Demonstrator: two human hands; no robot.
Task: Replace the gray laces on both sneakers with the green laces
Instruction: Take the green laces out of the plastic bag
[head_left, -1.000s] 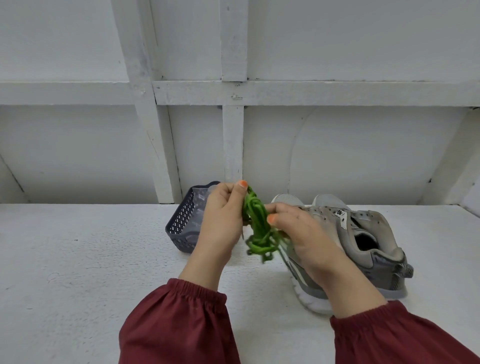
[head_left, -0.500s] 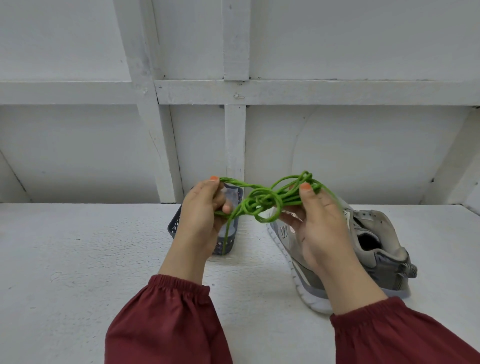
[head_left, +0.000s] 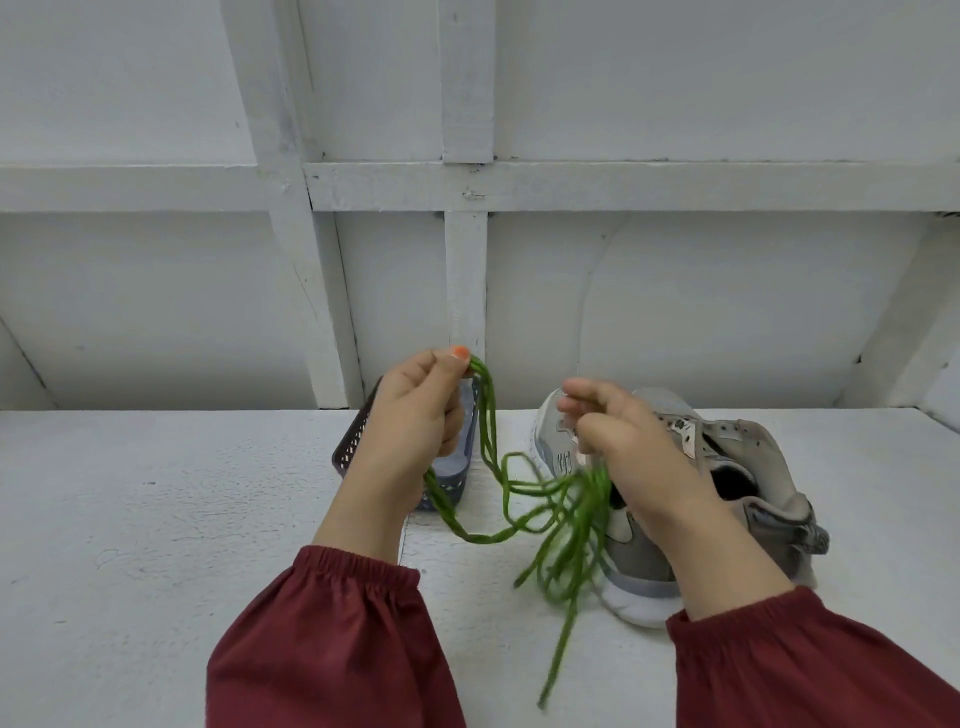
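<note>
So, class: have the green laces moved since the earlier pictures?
Yes, downward. The laces were stretched level with the top of the sneaker; now they sag in front of its side, one loose end trailing past its sole.

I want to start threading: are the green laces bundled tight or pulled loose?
Pulled loose. The green laces hang in open loops between the left hand and right hand, one end trailing toward the table.

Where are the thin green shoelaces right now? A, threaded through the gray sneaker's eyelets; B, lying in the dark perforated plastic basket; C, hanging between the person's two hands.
C: the left hand pinches the thin green shoelaces up high, the strands sag across to the right hand, and loose ends dangle in front of the gray sneaker.
</note>
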